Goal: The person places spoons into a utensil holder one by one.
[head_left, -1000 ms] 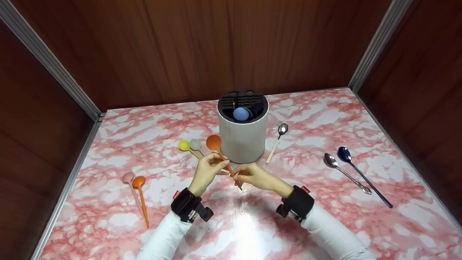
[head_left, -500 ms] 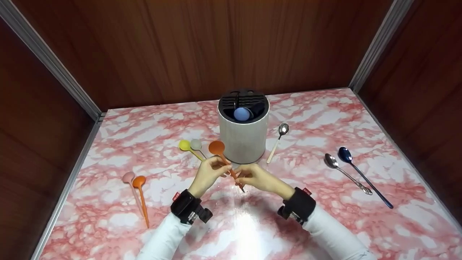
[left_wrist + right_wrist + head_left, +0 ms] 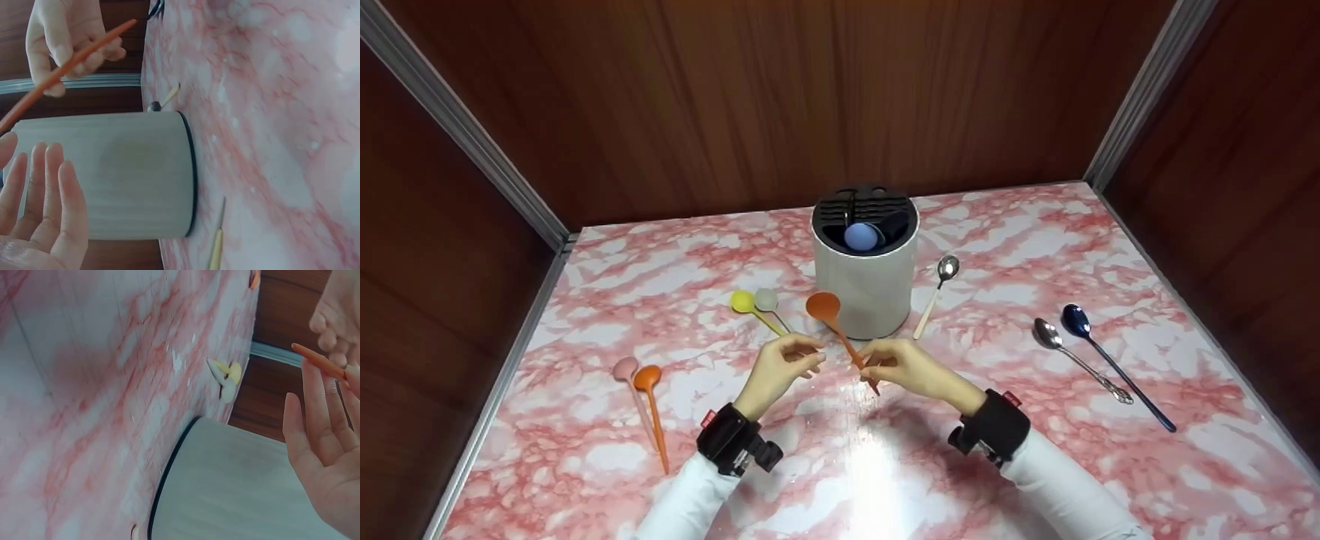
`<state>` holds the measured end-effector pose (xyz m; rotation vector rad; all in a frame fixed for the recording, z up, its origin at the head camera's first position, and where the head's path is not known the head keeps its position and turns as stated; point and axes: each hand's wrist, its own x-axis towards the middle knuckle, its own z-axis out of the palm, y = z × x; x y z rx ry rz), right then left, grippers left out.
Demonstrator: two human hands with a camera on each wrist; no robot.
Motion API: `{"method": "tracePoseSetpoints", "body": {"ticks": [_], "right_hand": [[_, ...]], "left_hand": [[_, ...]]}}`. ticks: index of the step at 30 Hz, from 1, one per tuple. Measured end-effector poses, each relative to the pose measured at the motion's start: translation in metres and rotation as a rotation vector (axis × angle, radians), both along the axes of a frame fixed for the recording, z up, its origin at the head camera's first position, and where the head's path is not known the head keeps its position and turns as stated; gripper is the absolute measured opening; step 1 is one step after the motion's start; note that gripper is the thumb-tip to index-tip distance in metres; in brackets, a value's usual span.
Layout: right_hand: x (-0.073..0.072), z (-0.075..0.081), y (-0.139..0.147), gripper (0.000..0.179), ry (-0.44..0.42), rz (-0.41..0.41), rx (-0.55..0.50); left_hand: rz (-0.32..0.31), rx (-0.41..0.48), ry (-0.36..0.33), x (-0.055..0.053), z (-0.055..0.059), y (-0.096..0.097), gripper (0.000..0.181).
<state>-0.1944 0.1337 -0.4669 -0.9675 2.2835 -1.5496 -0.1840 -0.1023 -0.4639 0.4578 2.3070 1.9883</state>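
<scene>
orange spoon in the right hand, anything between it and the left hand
Nothing visible: in the head view, a gap separates the left hand from the orange spoon, which the right hand holds. The canister stands beyond, not between.

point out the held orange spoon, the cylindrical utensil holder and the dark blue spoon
Held orange spoon (image 3: pixel 823 306), head view, on its bowl
Cylindrical utensil holder (image 3: pixel 867 289), head view, on its front wall
Dark blue spoon (image 3: pixel 1077 321), head view, on its bowl

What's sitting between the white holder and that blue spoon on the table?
In the head view, the cream-handled spoon, then the ornate silver spoon.
</scene>
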Motion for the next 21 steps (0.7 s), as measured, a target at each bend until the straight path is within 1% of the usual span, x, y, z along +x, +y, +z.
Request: {"method": "tracePoseSetpoints", "body": {"ticks": [3, 7, 14, 21], "right_hand": [[0.0, 0.005, 0.003, 0.018, 0.017, -0.019, 0.014], [-0.001, 0.015, 0.008, 0.016, 0.043, -0.041, 0.015], [-0.008, 0.034, 0.015, 0.015, 0.072, -0.08, 0.004], [-0.014, 0.05, 0.023, 0.017, 0.139, -0.138, 0.016]], "left_hand": [[0.015, 0.0, -0.019, 0.001, -0.002, -0.004, 0.022], [0.021, 0.01, -0.038, 0.003, -0.004, -0.008, 0.021], [0.02, 0.022, -0.046, 0.006, -0.007, -0.011, 0.02], [0.027, 0.024, -0.069, 0.006, -0.009, -0.014, 0.022]]}}
